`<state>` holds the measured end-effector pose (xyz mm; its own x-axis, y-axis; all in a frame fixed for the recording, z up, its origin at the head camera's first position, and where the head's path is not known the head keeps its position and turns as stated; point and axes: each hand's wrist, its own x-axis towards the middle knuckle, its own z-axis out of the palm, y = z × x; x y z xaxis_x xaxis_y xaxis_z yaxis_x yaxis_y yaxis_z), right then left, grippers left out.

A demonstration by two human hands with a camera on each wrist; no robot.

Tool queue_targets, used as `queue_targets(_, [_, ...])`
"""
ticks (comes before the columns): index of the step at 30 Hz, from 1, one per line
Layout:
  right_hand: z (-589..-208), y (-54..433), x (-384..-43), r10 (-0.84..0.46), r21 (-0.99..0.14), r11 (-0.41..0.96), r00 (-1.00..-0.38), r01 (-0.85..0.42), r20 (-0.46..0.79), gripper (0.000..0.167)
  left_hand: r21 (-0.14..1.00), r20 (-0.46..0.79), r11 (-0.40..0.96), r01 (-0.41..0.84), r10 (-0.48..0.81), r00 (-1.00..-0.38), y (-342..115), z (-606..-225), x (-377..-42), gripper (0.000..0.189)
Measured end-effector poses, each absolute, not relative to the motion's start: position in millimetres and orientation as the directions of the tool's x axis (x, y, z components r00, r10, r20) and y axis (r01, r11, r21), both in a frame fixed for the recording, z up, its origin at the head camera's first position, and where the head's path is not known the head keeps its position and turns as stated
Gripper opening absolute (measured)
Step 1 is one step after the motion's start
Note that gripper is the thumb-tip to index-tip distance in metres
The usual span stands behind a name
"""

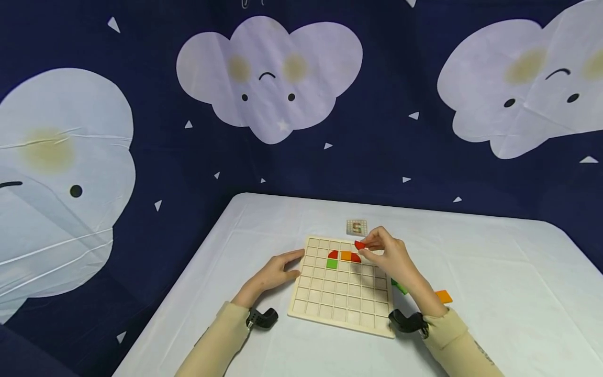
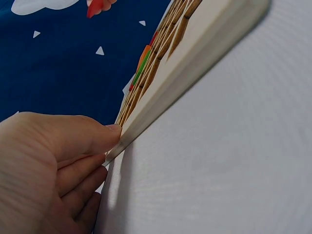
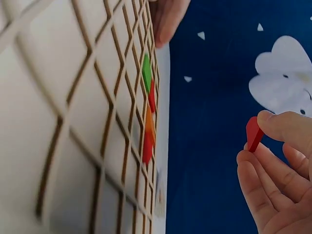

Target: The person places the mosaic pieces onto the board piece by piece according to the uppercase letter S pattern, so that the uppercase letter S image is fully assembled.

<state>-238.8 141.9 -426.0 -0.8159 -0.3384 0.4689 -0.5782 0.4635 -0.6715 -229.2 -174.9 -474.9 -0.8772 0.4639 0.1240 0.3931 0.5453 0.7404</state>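
A wooden grid board (image 1: 330, 293) lies on the table with colored pieces in its upper cells: a green square (image 1: 332, 264), an orange square (image 1: 346, 255) and two red rounded pieces, one (image 1: 333, 254) left of the orange and one (image 1: 355, 257) right of it. Above the board's upper right, my right hand (image 1: 393, 256) pinches another red piece (image 3: 253, 132) between thumb and fingertips, off the board. My left hand (image 1: 275, 269) touches the board's left edge with thumb and fingers fairly straight. In the left wrist view, its thumb (image 2: 92, 136) meets the rim.
Behind the board lies a small card (image 1: 356, 227) with a letter-like pattern on a grid. Right of the board, green pieces (image 1: 399, 287) sit partly hidden by my right arm, and an orange piece (image 1: 444, 297) lies beyond it. A dark cloud-print curtain (image 1: 301, 167) hangs behind the white table.
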Motion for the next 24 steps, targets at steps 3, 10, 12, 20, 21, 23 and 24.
queue_targets(3, [-429, 131, -239, -0.359, -0.677, 0.447, -0.811, -0.584, 0.462, 0.028, 0.748, 0.12, 0.538, 0.389, 0.466, -0.876, -175, -475, -229, 0.056])
queue_targets(10, [-433, 115, -237, -0.381, -0.677, 0.426, -0.797, -0.601, 0.468, 0.029, 0.754, 0.122, 0.528, 0.391, 0.472, -0.873, -174, -476, -230, 0.055])
queue_targets(12, [-435, 110, -237, -0.388, -0.68, 0.417, -0.795, -0.603, 0.467, 0.029, 0.754, 0.121, 0.529, 0.389, 0.471, -0.874, -174, -476, -231, 0.055])
queue_targets(20, [-445, 96, -233, -0.42, -0.733, 0.383, -0.812, -0.563, 0.405, 0.027, 0.751, 0.117, 0.535, 0.387, 0.47, -0.875, -176, -476, -230, 0.056])
queue_targets(21, [-446, 95, -233, -0.424, -0.739, 0.375, -0.813, -0.559, 0.399, 0.027, 0.751, 0.116, 0.535, 0.387, 0.47, -0.875, -176, -476, -230, 0.055])
queue_targets(23, [-449, 93, -233, -0.429, -0.745, 0.367, -0.812, -0.558, 0.397, 0.026, 0.752, 0.114, 0.535, 0.385, 0.469, -0.876, -175, -476, -230, 0.055])
queue_targets(24, [-451, 92, -233, -0.431, -0.744, 0.364, -0.81, -0.56, 0.398, 0.025, 0.752, 0.113, 0.536, 0.384, 0.469, -0.876, -175, -476, -229, 0.055])
